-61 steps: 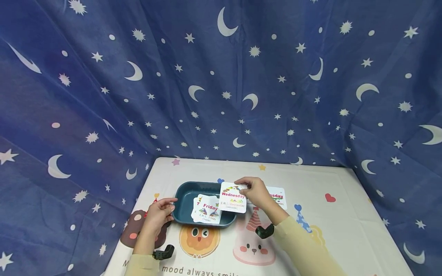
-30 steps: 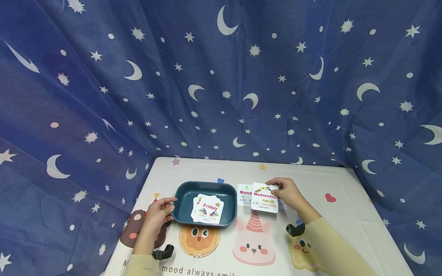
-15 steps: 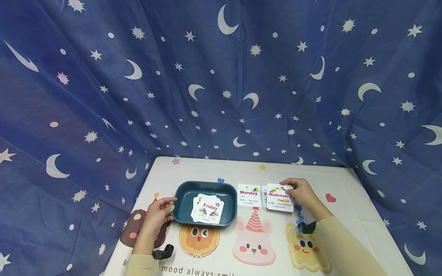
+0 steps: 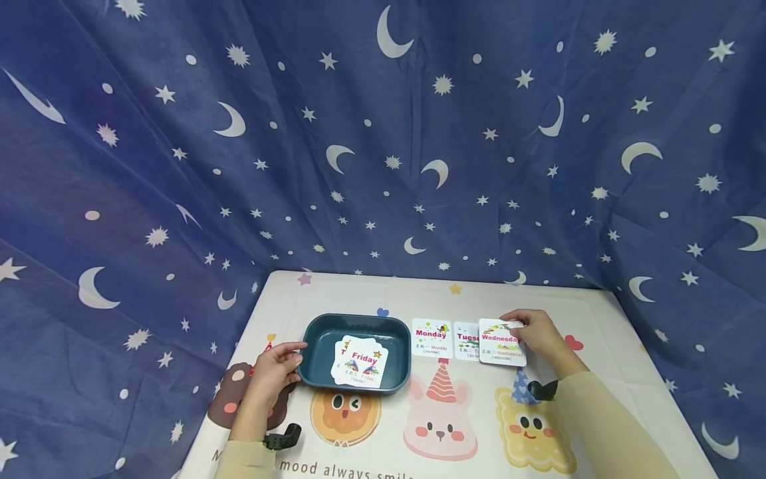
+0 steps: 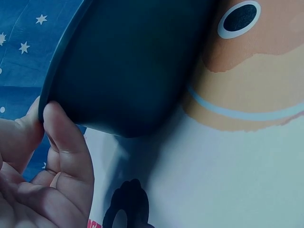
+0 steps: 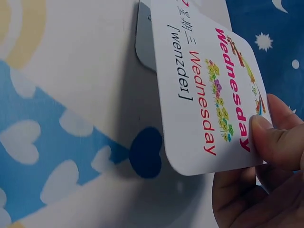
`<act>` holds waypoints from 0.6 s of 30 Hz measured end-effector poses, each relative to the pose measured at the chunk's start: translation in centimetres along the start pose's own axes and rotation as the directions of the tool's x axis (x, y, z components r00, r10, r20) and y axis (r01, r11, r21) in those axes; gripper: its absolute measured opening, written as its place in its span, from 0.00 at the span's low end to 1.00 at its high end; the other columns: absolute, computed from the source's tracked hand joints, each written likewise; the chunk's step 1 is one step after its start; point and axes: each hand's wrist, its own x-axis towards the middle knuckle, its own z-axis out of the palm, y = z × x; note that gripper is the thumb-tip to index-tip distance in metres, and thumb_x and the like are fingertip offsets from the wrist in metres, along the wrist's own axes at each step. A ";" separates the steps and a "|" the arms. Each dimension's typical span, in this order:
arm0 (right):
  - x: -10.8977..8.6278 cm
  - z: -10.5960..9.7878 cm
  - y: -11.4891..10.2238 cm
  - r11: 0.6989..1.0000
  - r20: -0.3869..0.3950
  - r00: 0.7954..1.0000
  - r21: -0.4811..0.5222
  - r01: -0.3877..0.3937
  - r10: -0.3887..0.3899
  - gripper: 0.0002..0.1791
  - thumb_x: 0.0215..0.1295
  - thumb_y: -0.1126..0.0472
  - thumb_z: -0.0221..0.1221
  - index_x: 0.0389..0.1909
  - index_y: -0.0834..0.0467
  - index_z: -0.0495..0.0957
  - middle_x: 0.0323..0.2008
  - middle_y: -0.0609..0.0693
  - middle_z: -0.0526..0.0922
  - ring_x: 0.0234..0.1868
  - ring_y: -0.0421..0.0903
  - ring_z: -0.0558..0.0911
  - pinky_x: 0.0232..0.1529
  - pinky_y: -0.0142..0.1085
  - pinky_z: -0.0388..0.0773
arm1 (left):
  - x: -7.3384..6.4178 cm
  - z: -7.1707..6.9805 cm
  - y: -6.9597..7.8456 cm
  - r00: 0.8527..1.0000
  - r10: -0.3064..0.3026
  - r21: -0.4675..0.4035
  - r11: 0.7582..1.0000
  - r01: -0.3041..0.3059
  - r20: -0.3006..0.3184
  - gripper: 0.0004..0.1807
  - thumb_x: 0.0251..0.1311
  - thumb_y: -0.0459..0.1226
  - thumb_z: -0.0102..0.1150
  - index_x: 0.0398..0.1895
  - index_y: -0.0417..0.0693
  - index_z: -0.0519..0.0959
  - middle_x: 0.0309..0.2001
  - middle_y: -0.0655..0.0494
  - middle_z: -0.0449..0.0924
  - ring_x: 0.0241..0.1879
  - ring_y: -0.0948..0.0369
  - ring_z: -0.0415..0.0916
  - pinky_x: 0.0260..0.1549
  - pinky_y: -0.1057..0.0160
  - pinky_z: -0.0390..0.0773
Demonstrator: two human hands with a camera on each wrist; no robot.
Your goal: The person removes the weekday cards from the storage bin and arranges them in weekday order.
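My right hand (image 4: 535, 334) pinches a white Wednesday flash card (image 4: 501, 347) by its upper right edge, thumb on the printed face in the right wrist view. The card hovers above the table and overlaps the right part of the Tuesday card (image 4: 467, 352) in the head view. Left of that lies the Monday card (image 4: 432, 348). My left hand (image 4: 274, 374) pinches the left rim of a dark teal tray (image 4: 397, 332), with thumb and fingers on either side of the rim in the left wrist view. Inside the tray, a Friday card (image 4: 366, 370) tops a small stack of cards.
The table is covered by a white cloth (image 4: 371, 293) printed with cartoon animals, hats and hearts. A blue curtain (image 4: 383, 166) with moons and stars hangs behind and at both sides. Each wrist wears a dark strap-mounted device.
My right hand has carried the Wednesday card from over the tray rightward, past the Monday card and across the Tuesday card. My left hand stays on the tray rim.
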 end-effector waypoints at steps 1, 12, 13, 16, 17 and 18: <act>0.1 -0.1 0.2 1.000 0.004 1.000 -0.006 -0.003 0.003 0.19 0.70 0.73 0.64 0.59 0.60 0.87 0.71 0.69 0.76 0.75 0.68 0.70 0.76 0.65 0.68 | 0.0 0.0 0.0 1.000 0.001 0.002 1.000 -0.001 0.000 0.17 0.75 0.27 0.60 0.63 0.38 0.83 0.35 0.55 0.77 0.29 0.61 0.74 0.29 0.66 0.84; 1.0 -1.0 1.9 0.999 0.005 0.999 -0.042 -0.033 0.033 0.20 0.68 0.75 0.63 0.58 0.60 0.87 0.70 0.69 0.77 0.64 0.63 0.74 0.58 0.50 0.76 | 0.0 0.1 0.0 1.000 0.003 -0.005 1.000 -0.003 0.004 0.17 0.74 0.27 0.60 0.63 0.37 0.83 0.34 0.56 0.77 0.27 0.61 0.74 0.28 0.67 0.83; 1.0 -1.1 2.1 0.999 0.001 1.000 -0.047 -0.025 0.025 0.20 0.68 0.75 0.63 0.58 0.61 0.87 0.69 0.70 0.77 0.62 0.63 0.75 0.56 0.48 0.76 | 0.0 0.1 0.0 1.000 0.002 -0.005 1.000 -0.002 0.004 0.17 0.75 0.27 0.60 0.63 0.37 0.83 0.34 0.56 0.77 0.27 0.61 0.75 0.28 0.67 0.84; 1.1 -1.4 2.5 0.998 -0.008 1.000 -0.059 0.000 -0.001 0.20 0.67 0.75 0.63 0.57 0.61 0.87 0.66 0.69 0.80 0.59 0.61 0.75 0.52 0.44 0.74 | 0.1 0.1 0.0 1.000 -0.002 -0.007 1.000 0.002 0.000 0.17 0.75 0.27 0.60 0.63 0.38 0.83 0.34 0.56 0.77 0.28 0.61 0.75 0.28 0.66 0.84; 1.0 -1.4 2.6 0.998 -0.010 1.000 -0.061 0.008 -0.009 0.19 0.66 0.75 0.64 0.57 0.61 0.87 0.65 0.69 0.80 0.58 0.61 0.75 0.52 0.44 0.73 | 0.1 0.0 -0.1 1.000 -0.003 -0.006 1.000 0.003 0.000 0.17 0.75 0.27 0.60 0.63 0.38 0.83 0.34 0.56 0.77 0.28 0.61 0.75 0.28 0.66 0.84; 1.0 -1.5 2.7 0.998 -0.010 1.000 -0.064 0.015 -0.015 0.19 0.66 0.75 0.64 0.57 0.62 0.87 0.65 0.70 0.80 0.58 0.61 0.75 0.52 0.45 0.73 | 0.1 0.0 -0.1 1.000 -0.002 -0.006 1.000 0.002 0.003 0.17 0.75 0.27 0.60 0.64 0.38 0.83 0.34 0.56 0.77 0.28 0.61 0.75 0.28 0.66 0.84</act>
